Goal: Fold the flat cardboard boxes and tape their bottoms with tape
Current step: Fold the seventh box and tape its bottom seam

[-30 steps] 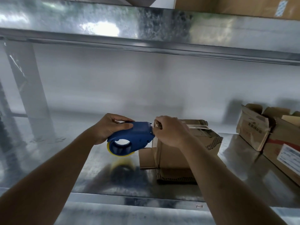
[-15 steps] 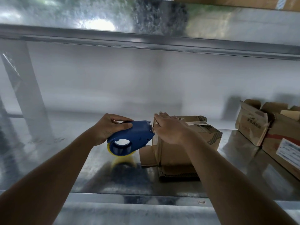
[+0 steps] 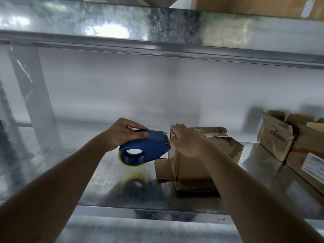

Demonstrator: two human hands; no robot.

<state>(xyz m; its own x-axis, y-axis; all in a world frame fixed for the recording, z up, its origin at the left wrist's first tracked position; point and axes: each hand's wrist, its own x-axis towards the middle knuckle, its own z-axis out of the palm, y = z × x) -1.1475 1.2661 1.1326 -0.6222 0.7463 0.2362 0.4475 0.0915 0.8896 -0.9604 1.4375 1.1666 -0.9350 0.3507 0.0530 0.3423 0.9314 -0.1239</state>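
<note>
Cardboard box point(image 3: 196, 165) stands on a shiny galvanized metal shelf point(image 3: 105, 190), right of the middle, with its taped end up and a loose flap hanging down at its near left corner. A strip of pale tape point(image 3: 217, 135) runs across the top face of the box toward its far right edge. The shelf surface mirrors what is above it, and a dim blue and yellow reflection lies just under the tape dispenser. Another metal shelf point(image 3: 157, 28) spans the top of the view, with brown cartons resting on it, only their lower edges showing. A pale wall closes the back of the bay, and a metal upright point(image 3: 33, 102) rises at the left. Further right on the lower shelf, well apart from the box, sit two more cardboard cartons point(image 3: 289, 141) with open flaps and printed labels. The left hand point(image 3: 122, 133) grips a blue tape dispenser point(image 3: 145, 149) from above, fingers curled over its body and thumb on the near side; a yellow roll edge shows at its bottom. The nose of the dispenser touches the upper left edge of the box. The right hand point(image 3: 187, 139) lies flat on the top of the box with fingers stretched toward that same left edge, pressing down just beside the dispenser's nose. Both forearms reach in from the lower corners of the view.
</note>
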